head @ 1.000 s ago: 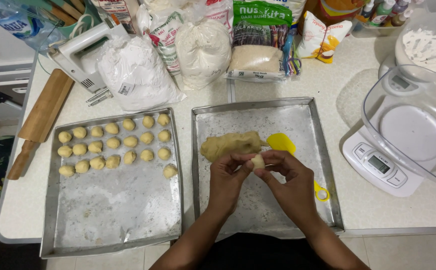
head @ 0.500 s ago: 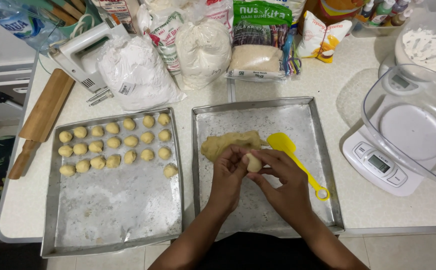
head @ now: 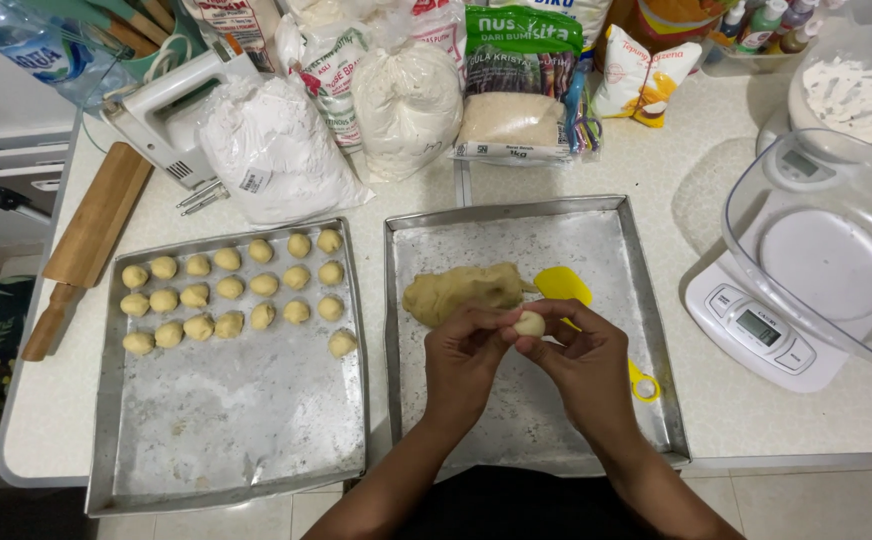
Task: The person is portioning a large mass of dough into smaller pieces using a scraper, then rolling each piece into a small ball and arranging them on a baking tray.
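White countertop, two metal trays side by side. Over the right tray, the left hand and right hand meet, fingertips pinching a small dough ball between them, just in front of the dough lump and yellow spatula. Rows of shaped balls fill the left tray.

White flour bags, green-topped sugar packet behind trays; scale screen right.
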